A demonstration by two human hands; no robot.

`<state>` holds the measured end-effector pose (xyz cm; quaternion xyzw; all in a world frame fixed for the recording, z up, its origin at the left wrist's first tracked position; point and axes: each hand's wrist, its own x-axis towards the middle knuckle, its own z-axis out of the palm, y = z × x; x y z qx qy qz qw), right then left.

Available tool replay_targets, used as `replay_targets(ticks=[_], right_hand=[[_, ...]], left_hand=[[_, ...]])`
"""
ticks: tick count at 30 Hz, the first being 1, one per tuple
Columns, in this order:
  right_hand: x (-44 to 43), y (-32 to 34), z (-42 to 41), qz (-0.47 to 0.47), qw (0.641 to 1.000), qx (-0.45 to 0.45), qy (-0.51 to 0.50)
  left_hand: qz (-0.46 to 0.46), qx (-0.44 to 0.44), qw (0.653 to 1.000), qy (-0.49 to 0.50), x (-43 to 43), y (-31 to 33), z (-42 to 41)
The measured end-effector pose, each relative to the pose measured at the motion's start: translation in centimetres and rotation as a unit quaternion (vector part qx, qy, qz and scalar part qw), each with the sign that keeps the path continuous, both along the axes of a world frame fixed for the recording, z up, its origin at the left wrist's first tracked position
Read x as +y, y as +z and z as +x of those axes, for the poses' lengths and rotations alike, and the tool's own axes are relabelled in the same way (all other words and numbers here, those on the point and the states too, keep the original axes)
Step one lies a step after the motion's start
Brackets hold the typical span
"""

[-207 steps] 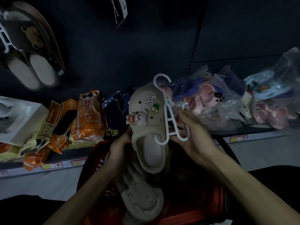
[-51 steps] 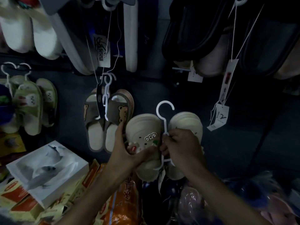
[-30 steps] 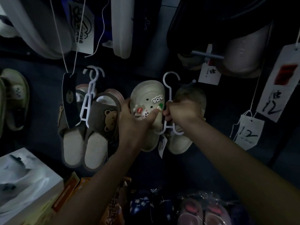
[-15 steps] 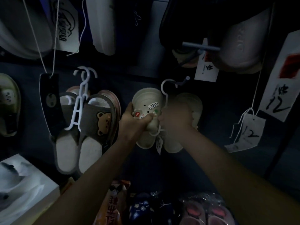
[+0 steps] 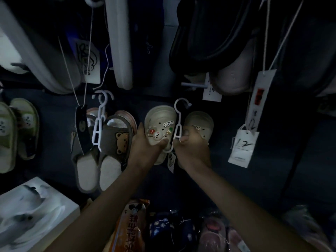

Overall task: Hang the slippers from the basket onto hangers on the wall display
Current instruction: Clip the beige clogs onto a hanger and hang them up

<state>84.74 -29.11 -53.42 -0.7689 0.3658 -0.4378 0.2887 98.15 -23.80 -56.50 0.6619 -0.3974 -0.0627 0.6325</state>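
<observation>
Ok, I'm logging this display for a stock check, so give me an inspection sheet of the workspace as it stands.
Surface: dark wall panel, dimly lit.
Job's things: beige clogs on a white hanger; hook at a wall peg, seating unclear.
Clutter: bear slippers, price tags, a white box, bagged slippers.
Grippers: left hand on the left clog, right hand gripping the hanger.
Cables: tag strings only.
Surroundings: larger slippers hang above.
</observation>
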Motion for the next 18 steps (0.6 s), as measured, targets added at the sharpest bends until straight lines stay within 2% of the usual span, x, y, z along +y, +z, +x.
replay_targets(ticks=[4, 6, 8, 12, 18], right_hand=[[1.9, -0.5, -2.7, -0.03, 0.998, 0.053, 0.027], [2.9, -0.6, -4.2, -0.034, 0.995, 0.082, 0.045], [3.8, -0.6, -5.8, -0.032, 0.991, 0.118, 0.062], [6.7, -0.3, -10.1, -0.039, 0.966, 0.238, 0.098], [10.6, 0.6, -17.9, -0.033, 0.933, 0.3, 0.195]], left_hand=[[0.035, -0.079, 0.996, -0.021, 3.3, 0.1, -2.3], [0.099, -0.159, 0.982, -0.005, 5.3, 0.2, -3.5], [0.181, -0.242, 0.953, 0.018, 7.2, 0.1, -4.2], [0.327, -0.335, 0.883, 0.022, 11.3, -0.4, -6.6], [0.413, -0.395, 0.82, -0.021, 16.6, -1.2, -10.8]])
